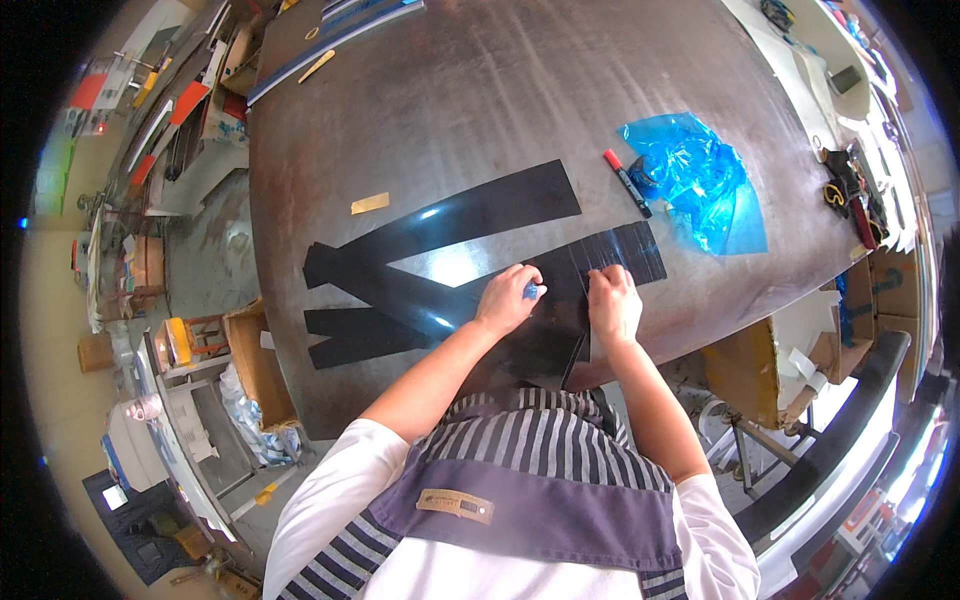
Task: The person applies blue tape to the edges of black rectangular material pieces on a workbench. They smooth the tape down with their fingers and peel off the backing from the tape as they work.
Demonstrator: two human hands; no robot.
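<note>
Several flat black strips [480,210] lie crossed and fanned out on the dark metal table, some with a shiny surface. My left hand [510,298] is closed over the strips near the table's front edge, with a small bit of crumpled blue film [531,290] showing between its fingers. Just right of it, my right hand [613,300] is closed in a pinch at the edge of a black strip with pale lines across it [640,250]. The fingertips of the right hand are partly hidden.
Crumpled blue plastic film [700,180] lies on the right of the table [520,80], beside a marker with a red end [628,183]. A yellowish tape piece [370,204] is left of the strips. Long blue-edged bars [340,45] lie far left. Cardboard boxes [750,370] stand below, right.
</note>
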